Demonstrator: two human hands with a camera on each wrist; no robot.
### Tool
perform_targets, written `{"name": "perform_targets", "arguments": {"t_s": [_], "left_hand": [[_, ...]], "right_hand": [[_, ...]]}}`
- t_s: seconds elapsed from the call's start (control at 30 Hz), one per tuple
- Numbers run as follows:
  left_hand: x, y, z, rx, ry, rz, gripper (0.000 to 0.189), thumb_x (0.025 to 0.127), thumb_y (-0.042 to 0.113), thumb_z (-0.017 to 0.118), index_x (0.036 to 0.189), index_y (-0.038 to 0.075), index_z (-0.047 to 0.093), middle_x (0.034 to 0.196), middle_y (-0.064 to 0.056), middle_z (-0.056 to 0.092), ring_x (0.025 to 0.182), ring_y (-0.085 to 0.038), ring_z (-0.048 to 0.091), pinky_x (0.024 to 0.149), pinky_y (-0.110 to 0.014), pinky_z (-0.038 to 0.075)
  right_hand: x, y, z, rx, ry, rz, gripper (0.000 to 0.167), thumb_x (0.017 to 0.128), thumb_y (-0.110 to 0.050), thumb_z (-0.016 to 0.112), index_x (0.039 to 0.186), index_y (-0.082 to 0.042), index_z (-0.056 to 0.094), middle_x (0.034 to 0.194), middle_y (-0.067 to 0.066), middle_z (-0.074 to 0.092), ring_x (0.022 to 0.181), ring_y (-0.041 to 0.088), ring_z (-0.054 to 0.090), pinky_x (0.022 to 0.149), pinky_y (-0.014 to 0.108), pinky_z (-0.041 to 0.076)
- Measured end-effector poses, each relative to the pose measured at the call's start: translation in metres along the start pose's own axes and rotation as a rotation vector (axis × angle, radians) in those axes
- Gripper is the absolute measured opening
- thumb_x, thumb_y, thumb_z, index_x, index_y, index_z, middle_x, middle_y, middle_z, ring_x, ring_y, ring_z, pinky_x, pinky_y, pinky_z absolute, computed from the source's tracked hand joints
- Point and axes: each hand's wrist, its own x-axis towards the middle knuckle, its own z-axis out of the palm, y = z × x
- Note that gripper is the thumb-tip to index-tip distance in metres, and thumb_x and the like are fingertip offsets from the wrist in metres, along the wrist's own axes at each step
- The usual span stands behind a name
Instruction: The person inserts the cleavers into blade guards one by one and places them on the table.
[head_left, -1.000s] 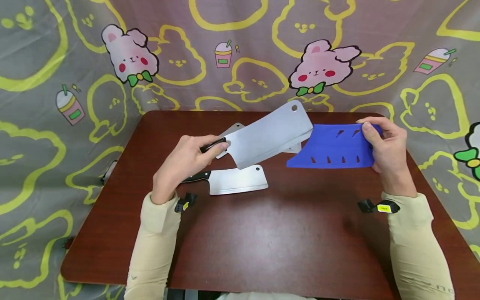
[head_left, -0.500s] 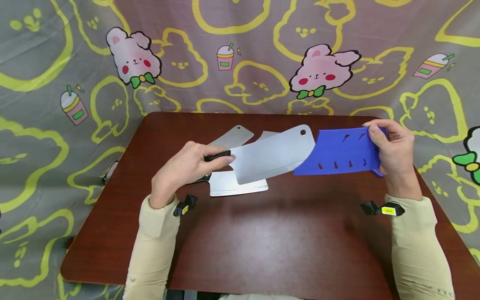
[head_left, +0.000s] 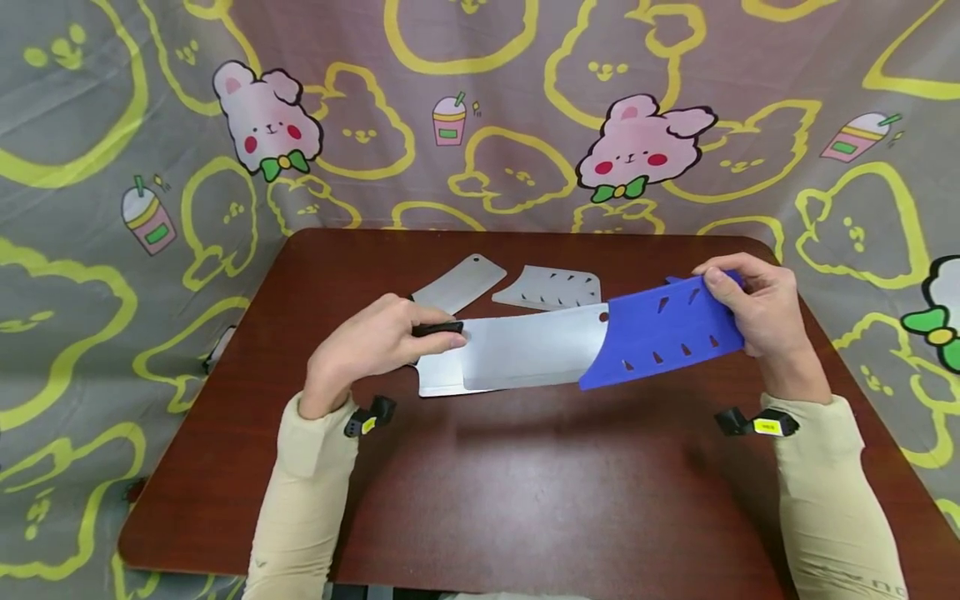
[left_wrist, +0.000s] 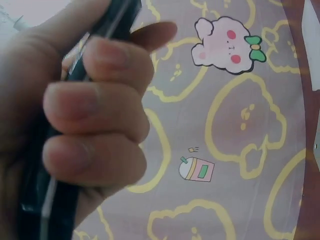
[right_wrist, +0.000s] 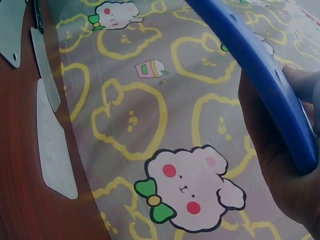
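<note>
A: Besides the big brown table (head_left: pixel 555 492), what are we looking at?

B: A cleaver (head_left: pixel 532 346) up in the air, blade running left to right. I'd guess stiff and blade-heavy, so the far end will want to dip.

A: And the blue guard (head_left: pixel 660 333)?

B: Also lifted, its slanted mouth at the blade's far end — can't tell how deep the steel sits. Looks like thin plastic, so probably light, a bit bendy, kinda slick, not very breakable.

A: Other stuff?

B: A second cleaver (head_left: pixel 438 375) on the tabletop, partly hidden by the raised one, plus a white guard (head_left: pixel 551 287) further back.

A: Grip check?

B: Right hand (head_left: pixel 757 304) is pinching the blue guard by the end away from the mouth, thumb on the near face. Smart imo — keeps skin off the edge. Left hand (head_left: pixel 382 342) has its fingers wrapped round the black handle (head_left: pixel 438 328), the only place I'd hold it. Tiniest bit: the blade's hole (head_left: pixel 603 317), right by the blue rim.
</note>
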Motion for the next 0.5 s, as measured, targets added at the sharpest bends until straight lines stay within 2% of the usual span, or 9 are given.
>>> {"name": "perform_targets", "arguments": {"t_s": [0.2,0.33,0.4,0.5], "left_hand": [[0.005,-0.001,0.004,0.017,0.05,-0.001,0.024,0.096,0.044,0.06,0.083,0.025,0.066,0.06,0.012,0.039,0.056,-0.003,0.037,0.059,-0.023,0.038],[0.006,-0.001,0.002,0.04,0.057,-0.028,0.02,0.096,0.042,0.061,0.089,0.025,0.071,0.062,0.015,0.05,0.058,-0.002,0.045,0.061,-0.023,0.042],[0.007,0.0,0.003,0.043,0.03,-0.027,0.019,0.096,0.04,0.062,0.091,0.024,0.071,0.063,0.014,0.052,0.058,-0.002,0.046,0.061,-0.023,0.043],[0.009,0.002,0.005,0.053,-0.013,-0.032,0.025,0.096,0.041,0.062,0.085,0.019,0.069,0.06,0.013,0.045,0.054,-0.002,0.038,0.057,-0.023,0.038]], "right_hand": [[0.002,0.004,0.0,0.082,0.053,-0.008,0.017,0.093,0.013,0.052,0.099,0.013,0.067,0.083,0.009,0.073,0.058,0.016,0.07,0.05,0.024,0.054],[0.001,0.008,0.004,0.085,0.043,0.004,0.018,0.094,0.012,0.05,0.1,0.011,0.067,0.082,0.009,0.073,0.057,0.015,0.07,0.049,0.024,0.054],[0.0,0.011,0.009,0.063,0.02,0.021,0.018,0.095,0.011,0.05,0.099,0.009,0.068,0.083,0.006,0.072,0.057,0.012,0.068,0.048,0.022,0.053],[-0.002,0.016,0.019,0.007,-0.034,0.056,0.017,0.095,0.008,0.051,0.1,0.006,0.068,0.087,0.003,0.072,0.06,0.01,0.069,0.049,0.022,0.053]]}}
